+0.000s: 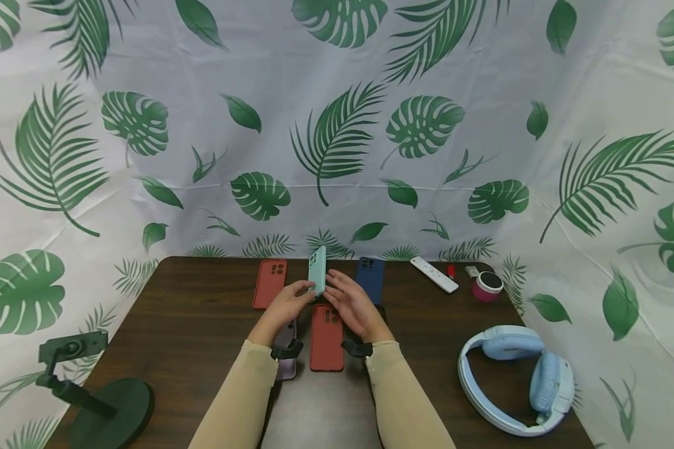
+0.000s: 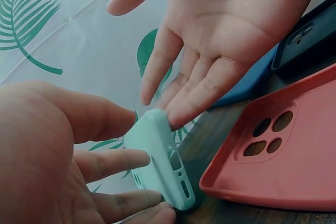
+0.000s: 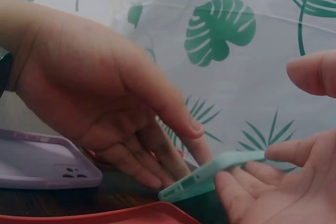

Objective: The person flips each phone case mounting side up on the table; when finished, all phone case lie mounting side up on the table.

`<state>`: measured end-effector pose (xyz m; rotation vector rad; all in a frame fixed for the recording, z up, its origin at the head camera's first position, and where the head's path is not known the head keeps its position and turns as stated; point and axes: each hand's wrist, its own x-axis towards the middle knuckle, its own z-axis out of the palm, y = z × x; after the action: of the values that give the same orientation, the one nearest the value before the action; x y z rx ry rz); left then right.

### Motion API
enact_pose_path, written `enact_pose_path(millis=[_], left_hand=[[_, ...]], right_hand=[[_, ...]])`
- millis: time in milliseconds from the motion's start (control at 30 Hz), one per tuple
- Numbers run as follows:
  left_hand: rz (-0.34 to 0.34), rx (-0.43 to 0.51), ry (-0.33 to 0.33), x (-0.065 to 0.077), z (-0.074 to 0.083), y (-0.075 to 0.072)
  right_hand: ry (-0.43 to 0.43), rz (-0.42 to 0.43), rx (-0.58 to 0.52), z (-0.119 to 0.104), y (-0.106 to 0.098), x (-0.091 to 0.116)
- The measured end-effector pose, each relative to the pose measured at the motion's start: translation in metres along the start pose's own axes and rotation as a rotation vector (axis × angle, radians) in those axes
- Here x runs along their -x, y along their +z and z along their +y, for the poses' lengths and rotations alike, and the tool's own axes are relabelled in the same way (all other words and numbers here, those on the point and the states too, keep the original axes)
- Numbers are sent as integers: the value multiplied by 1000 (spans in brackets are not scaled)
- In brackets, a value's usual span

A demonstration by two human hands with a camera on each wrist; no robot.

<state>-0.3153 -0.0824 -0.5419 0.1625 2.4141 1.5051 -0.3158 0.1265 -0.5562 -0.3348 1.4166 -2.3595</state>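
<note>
A mint-green phone case (image 1: 317,272) stands tilted up near the table's back edge, between both hands. My left hand (image 1: 286,308) holds it by its left side, thumb and fingers at the case; in the left wrist view the fingers lie along the mint case (image 2: 157,156). My right hand (image 1: 355,305) touches the other side with extended fingers, its thumb held away from the case in the right wrist view. Just below the hands lies a red phone case (image 1: 327,343). A lilac phone case (image 1: 286,349) sits partly hidden under my left wrist.
Another red case (image 1: 269,284) and a blue case (image 1: 370,279) lie at the back. A black case (image 2: 304,35) is beside the blue one. On the right are a white remote (image 1: 434,275), a pink round jar (image 1: 487,286) and headphones (image 1: 517,380). A black stand (image 1: 112,411) occupies the front left.
</note>
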Motion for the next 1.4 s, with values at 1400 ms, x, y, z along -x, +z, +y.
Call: enact_pose_path(millis=[1400], left_hand=[[184,-343,26,-6,-10,12]], right_hand=[[119,13,1105,12,11,3]])
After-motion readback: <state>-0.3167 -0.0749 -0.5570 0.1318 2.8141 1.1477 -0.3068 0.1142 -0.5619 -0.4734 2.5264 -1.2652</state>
